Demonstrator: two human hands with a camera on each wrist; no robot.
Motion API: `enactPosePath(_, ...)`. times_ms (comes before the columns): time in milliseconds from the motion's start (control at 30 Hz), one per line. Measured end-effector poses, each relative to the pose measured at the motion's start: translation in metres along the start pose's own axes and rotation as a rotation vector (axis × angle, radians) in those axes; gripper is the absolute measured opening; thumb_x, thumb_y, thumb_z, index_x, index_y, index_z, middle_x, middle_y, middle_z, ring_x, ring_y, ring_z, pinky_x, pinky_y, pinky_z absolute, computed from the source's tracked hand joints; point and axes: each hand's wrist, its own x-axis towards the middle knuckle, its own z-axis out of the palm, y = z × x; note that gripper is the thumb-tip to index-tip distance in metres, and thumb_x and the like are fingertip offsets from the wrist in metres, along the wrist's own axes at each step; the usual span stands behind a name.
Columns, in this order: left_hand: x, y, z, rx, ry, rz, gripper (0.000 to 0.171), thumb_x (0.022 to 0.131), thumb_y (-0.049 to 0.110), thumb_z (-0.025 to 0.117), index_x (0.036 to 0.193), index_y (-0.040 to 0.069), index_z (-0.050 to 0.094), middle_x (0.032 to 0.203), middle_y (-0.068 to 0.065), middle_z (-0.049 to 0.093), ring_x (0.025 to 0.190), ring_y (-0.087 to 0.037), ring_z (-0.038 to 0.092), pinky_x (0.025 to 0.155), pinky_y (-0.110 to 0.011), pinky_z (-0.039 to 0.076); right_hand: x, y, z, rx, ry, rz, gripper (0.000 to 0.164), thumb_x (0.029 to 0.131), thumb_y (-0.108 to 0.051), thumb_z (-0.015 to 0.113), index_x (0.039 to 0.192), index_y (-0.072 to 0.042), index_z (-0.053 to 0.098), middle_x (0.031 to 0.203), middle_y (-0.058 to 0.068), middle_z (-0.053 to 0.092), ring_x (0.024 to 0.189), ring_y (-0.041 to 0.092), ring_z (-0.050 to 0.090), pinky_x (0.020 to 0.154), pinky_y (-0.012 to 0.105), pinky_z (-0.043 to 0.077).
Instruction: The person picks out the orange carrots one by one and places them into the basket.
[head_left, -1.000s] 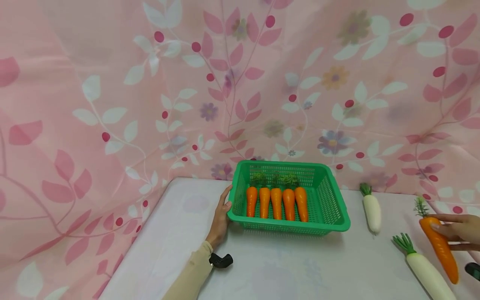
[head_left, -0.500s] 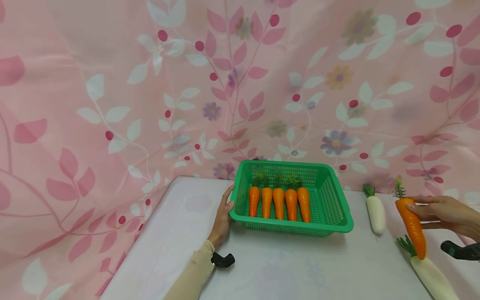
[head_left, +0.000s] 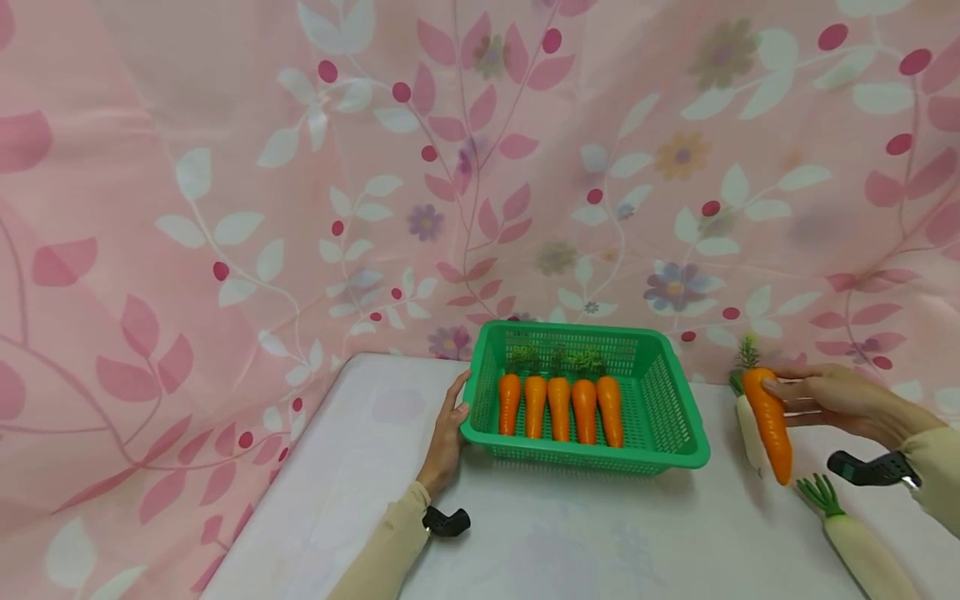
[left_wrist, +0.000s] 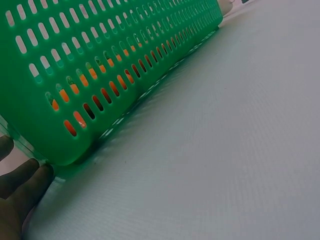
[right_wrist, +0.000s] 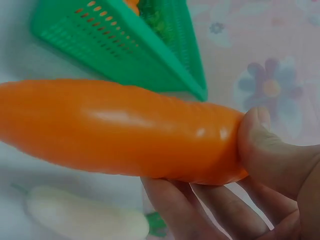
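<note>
In the head view, my right hand [head_left: 840, 402] holds an orange carrot [head_left: 768, 427] with a green leafy top, up off the table and tilted. The right wrist view shows the thumb on one side of that carrot [right_wrist: 120, 130] and the fingers beneath it. My left hand [head_left: 444, 437] rests against the left end of a green plastic basket [head_left: 585, 454], its fingers fairly straight along the outside. Several carrots [head_left: 558, 408] lie side by side in the basket's left and middle part, leafy tops toward the back wall.
One white radish [head_left: 750, 437] lies right of the basket, partly hidden behind the held carrot. Another white radish [head_left: 866, 554] lies nearer the front right, cut off by the frame. A pink floral cloth [head_left: 375, 167] hangs behind the white-covered table [head_left: 525, 533].
My right hand has carried the carrot leftward from the right edge, over the front radish, to the far radish beside the basket. The left hand has stayed at the basket.
</note>
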Motion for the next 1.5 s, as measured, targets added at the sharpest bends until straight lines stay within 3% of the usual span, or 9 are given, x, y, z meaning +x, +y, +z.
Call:
enactPosePath(133, 0.0, 0.0, 0.0, -0.006, -0.004, -0.005, 0.056, 0.112, 0.038, 0.032, 0.168, 0.039, 0.025, 0.162, -0.012, 0.047, 0.111, -0.041, 0.066, 0.096, -0.042, 0.052, 0.011, -0.015, 0.011, -0.001, 0.012, -0.01, 0.048, 0.114, -0.024, 0.05, 0.152, 0.005, 0.052, 0.111, -0.008, 0.072, 0.104, 0.016, 0.075, 0.093, 0.041, 0.061)
enactPosePath(200, 0.0, 0.0, 0.0, -0.006, -0.007, -0.004, 0.057, 0.112, 0.037, 0.031, 0.168, 0.039, 0.025, 0.162, -0.013, 0.047, 0.113, -0.042, 0.065, 0.096, -0.042, 0.052, 0.016, -0.022, 0.017, -0.013, 0.016, -0.015, 0.059, 0.114, -0.025, 0.049, 0.158, 0.011, 0.036, 0.113, -0.008, 0.073, 0.105, 0.015, 0.075, 0.094, 0.041, 0.061)
enactPosePath(400, 0.0, 0.0, 0.0, -0.003, -0.008, -0.003, 0.057, 0.112, 0.036, 0.031, 0.169, 0.038, 0.025, 0.162, -0.014, 0.047, 0.117, -0.044, 0.064, 0.099, -0.043, 0.05, 0.032, -0.037, 0.034, -0.024, 0.022, -0.028, 0.073, 0.113, -0.029, 0.049, 0.164, 0.012, 0.017, 0.116, -0.004, 0.072, 0.107, 0.015, 0.073, 0.096, 0.041, 0.06)
enactPosePath(733, -0.001, 0.002, 0.001, -0.009, -0.008, -0.001, 0.057, 0.112, 0.034, 0.031, 0.169, 0.037, 0.025, 0.157, -0.02, 0.052, 0.115, -0.045, 0.063, 0.099, -0.047, 0.05, 0.054, -0.065, 0.052, -0.019, 0.027, -0.04, 0.078, 0.111, -0.031, 0.055, 0.166, 0.008, 0.016, 0.118, -0.005, 0.072, 0.11, 0.015, 0.074, 0.099, 0.042, 0.059)
enactPosePath(1067, -0.001, 0.0, 0.001, -0.016, -0.004, -0.008, 0.057, 0.112, 0.035, 0.032, 0.169, 0.035, 0.025, 0.156, -0.019, 0.053, 0.116, -0.045, 0.064, 0.099, -0.047, 0.05, 0.076, -0.07, 0.077, -0.101, 0.039, -0.092, 0.077, 0.108, -0.033, 0.062, 0.158, 0.017, 0.031, 0.13, 0.015, 0.07, 0.107, 0.023, 0.076, 0.096, 0.046, 0.059)
enactPosePath(1367, 0.001, 0.001, 0.001, 0.001, -0.003, 0.005, 0.058, 0.112, 0.034, 0.033, 0.169, 0.037, 0.025, 0.162, -0.012, 0.047, 0.121, -0.04, 0.063, 0.101, -0.046, 0.049, 0.092, -0.071, 0.096, -0.186, 0.085, -0.127, 0.068, 0.105, -0.025, 0.067, 0.147, 0.024, 0.043, 0.114, 0.017, 0.077, 0.096, 0.03, 0.08, 0.088, 0.046, 0.062)
enactPosePath(1500, 0.002, 0.0, 0.0, -0.001, -0.002, 0.009, 0.058, 0.111, 0.036, 0.033, 0.168, 0.038, 0.025, 0.159, -0.015, 0.051, 0.117, -0.04, 0.064, 0.099, -0.046, 0.05, 0.097, -0.075, 0.107, -0.25, 0.126, -0.148, 0.066, 0.104, -0.023, 0.07, 0.143, 0.025, 0.047, 0.111, 0.025, 0.076, 0.09, 0.031, 0.08, 0.085, 0.048, 0.063)
